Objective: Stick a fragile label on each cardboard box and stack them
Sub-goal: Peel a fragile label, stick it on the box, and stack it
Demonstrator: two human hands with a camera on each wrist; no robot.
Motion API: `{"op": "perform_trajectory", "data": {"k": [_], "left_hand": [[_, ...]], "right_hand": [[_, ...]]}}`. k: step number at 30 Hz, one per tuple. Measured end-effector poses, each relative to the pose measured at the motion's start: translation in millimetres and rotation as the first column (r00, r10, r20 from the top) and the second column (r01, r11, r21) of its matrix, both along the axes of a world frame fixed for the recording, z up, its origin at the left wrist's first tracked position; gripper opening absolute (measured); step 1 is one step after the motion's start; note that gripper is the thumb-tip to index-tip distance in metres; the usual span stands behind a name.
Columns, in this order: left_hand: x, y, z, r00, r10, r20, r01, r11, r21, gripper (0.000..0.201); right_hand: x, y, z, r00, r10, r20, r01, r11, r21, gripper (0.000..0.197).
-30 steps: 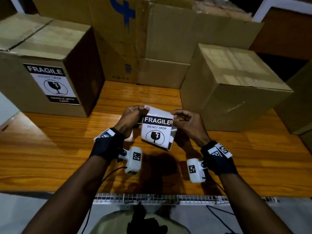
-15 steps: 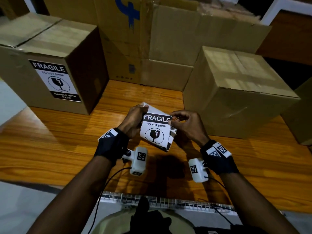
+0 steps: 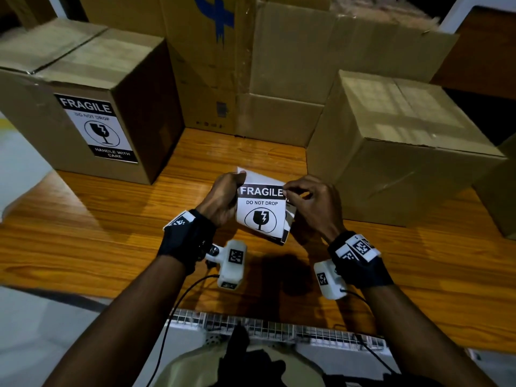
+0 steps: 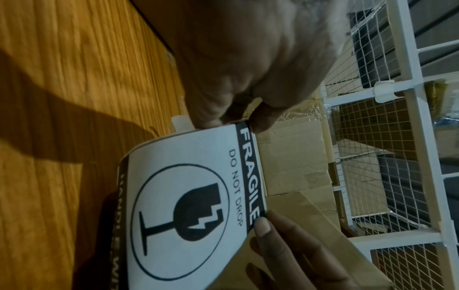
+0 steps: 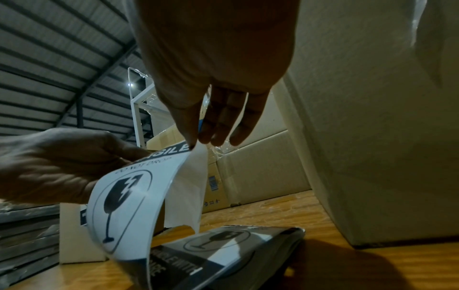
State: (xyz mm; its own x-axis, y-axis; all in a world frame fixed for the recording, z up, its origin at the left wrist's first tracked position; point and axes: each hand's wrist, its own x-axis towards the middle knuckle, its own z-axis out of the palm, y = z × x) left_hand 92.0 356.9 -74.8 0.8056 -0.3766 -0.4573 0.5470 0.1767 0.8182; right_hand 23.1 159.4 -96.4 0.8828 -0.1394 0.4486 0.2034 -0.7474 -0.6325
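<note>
I hold a white FRAGILE label (image 3: 261, 210) above the wooden table (image 3: 83, 233), between two boxes. My left hand (image 3: 223, 196) grips its upper left edge, and my right hand (image 3: 310, 199) pinches its upper right corner, where the white backing (image 5: 191, 188) curls away from the label (image 5: 124, 198). In the left wrist view the label (image 4: 188, 215) bends toward the camera with my right thumb on its corner. The left box (image 3: 92, 104) carries a stuck FRAGILE label (image 3: 97, 129) on its front. The right box (image 3: 399, 152) shows plain cardboard.
More labels (image 5: 223, 247) lie flat on the table under my hands. Large cardboard cartons (image 3: 279, 65) stand behind, closing the back of the table. Another box edge (image 3: 502, 191) shows at far right. A white wire-mesh rack (image 3: 279, 328) runs along the table's near edge.
The label has turned more upright and square to me. My right fingers have shifted to its top right corner. The camera has moved closer to the boxes.
</note>
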Motion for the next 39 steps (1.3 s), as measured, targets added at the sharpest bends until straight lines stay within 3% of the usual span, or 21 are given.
{"op": "perform_trajectory", "data": {"k": [5,8,10,14,17,23,26,29,32,36,39], "left_hand": [[8,12,9,0.983,-0.118,0.14,0.105,0.99,0.098,0.023],[15,12,12,0.968,-0.139,0.209,0.103,0.979,0.174,0.008],[17,10,14,0.965,-0.128,0.229,0.082,0.976,0.2,0.016],[28,8,13,0.968,-0.107,0.229,0.057,0.975,0.213,0.012],[33,4,15,0.978,-0.072,0.195,0.031,0.979,0.203,0.026],[37,0,13,0.986,-0.036,0.164,0.006,0.983,0.181,0.045],[40,1,14,0.987,-0.069,0.146,0.042,0.982,0.182,0.043],[41,2,16,0.978,-0.117,0.17,0.079,0.973,0.215,0.038],[46,7,23,0.977,-0.108,0.182,0.048,0.95,0.307,0.055],[58,10,43,0.935,-0.202,0.291,0.045,0.883,0.468,0.084],[66,3,54,0.915,-0.228,0.333,0.027,0.858,0.513,0.094]], "right_hand": [[0,0,2,1.0,0.004,-0.025,-0.003,1.0,0.028,0.009],[-1,2,4,0.997,0.067,-0.042,-0.065,0.996,0.06,0.022],[-2,3,3,0.995,0.078,-0.065,-0.076,0.996,0.038,0.029],[-4,3,-4,0.987,0.062,-0.146,-0.075,0.994,-0.084,0.046],[-5,5,-7,0.984,0.041,-0.176,-0.058,0.994,-0.09,0.051],[-6,13,-3,1.0,0.01,-0.018,-0.012,0.994,-0.108,0.024],[-8,13,-1,0.997,-0.002,0.082,0.014,0.989,-0.15,0.01],[-8,14,0,0.996,-0.005,0.088,0.019,0.986,-0.166,0.007],[-9,15,1,0.996,0.013,0.084,0.004,0.981,-0.195,0.006],[-11,12,2,0.995,0.054,0.089,-0.024,0.951,-0.308,0.007],[-13,10,5,0.992,0.055,0.114,-0.008,0.925,-0.381,0.007]]}}
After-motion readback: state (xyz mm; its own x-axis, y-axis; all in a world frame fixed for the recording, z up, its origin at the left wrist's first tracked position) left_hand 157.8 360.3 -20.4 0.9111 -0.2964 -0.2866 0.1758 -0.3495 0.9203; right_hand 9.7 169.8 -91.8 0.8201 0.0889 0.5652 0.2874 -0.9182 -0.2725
